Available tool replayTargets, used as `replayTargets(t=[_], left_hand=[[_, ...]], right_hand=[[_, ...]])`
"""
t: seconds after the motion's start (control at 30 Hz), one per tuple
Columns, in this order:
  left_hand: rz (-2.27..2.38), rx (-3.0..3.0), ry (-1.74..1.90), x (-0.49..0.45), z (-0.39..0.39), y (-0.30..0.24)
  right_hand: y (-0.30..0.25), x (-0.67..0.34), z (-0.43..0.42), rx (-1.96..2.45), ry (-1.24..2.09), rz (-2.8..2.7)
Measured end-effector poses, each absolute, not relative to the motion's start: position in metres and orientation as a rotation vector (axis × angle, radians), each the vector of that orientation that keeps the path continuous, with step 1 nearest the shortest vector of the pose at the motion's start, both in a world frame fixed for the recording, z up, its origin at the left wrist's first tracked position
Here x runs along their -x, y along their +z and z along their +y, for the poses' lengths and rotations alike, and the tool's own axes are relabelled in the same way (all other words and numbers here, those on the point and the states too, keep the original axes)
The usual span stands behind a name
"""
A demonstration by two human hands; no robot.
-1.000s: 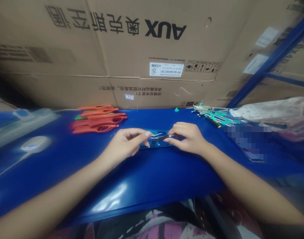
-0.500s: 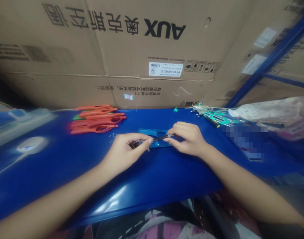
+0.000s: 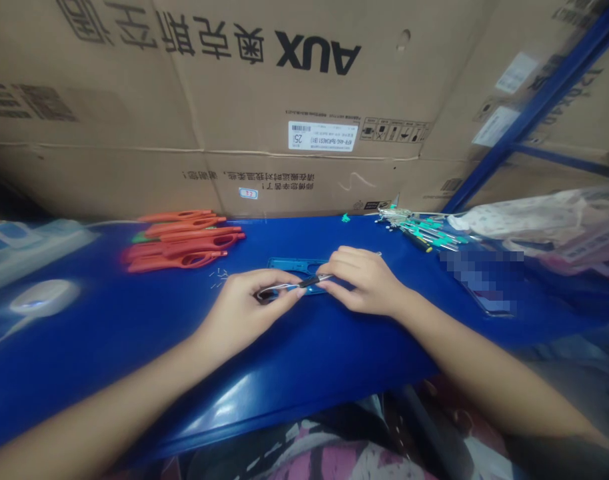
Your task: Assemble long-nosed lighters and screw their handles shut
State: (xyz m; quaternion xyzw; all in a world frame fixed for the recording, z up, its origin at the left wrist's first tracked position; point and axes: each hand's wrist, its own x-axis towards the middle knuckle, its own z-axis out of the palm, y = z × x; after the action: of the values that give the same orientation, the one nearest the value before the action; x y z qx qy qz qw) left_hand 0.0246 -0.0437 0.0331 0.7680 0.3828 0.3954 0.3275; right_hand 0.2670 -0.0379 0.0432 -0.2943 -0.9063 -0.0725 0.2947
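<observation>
Both my hands meet at the middle of the blue table [image 3: 134,333]. A thin metal scissor blade [image 3: 304,283] with a looped handle end runs between them. My left hand [image 3: 244,310] is closed, pinching the looped end. My right hand [image 3: 362,280] is closed on the other end, fingers curled over it. Just behind the hands lies a blue plastic scissor handle piece [image 3: 297,265], partly hidden by my fingers. Tiny pale bits [image 3: 218,275] lie on the table to the left of my left hand.
A pile of orange scissor handles [image 3: 182,241] lies at the back left. Green-handled small parts [image 3: 424,230] are heaped at the back right, beside plastic bags [image 3: 534,223]. A large cardboard box [image 3: 264,100] walls off the back. A white round device [image 3: 42,297] sits far left.
My left hand has slid back toward me and taken the looped end of the metal blade. The blade now lies lower, in front of the blue piece. The camera has tipped slightly.
</observation>
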Motion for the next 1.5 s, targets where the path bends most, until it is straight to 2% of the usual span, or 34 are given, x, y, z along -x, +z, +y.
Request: replayTargets(t=[0.43,0.87,1.5], left_hand=[[0.867,-2.493,1.076,-0.022,-0.048,0.028],[0.835,-2.611,1.169,-0.019,-0.049,0.027],[0.694,-3.13,1.209,-0.009,-0.046,0.035]], right_hand=[[0.043,-0.264,-0.041,0.658,-0.254,-2.536],[0.044,-0.265,-0.043,0.68,-0.227,-2.462],[0.048,-0.271,-0.041,0.715,-0.271,-2.429]])
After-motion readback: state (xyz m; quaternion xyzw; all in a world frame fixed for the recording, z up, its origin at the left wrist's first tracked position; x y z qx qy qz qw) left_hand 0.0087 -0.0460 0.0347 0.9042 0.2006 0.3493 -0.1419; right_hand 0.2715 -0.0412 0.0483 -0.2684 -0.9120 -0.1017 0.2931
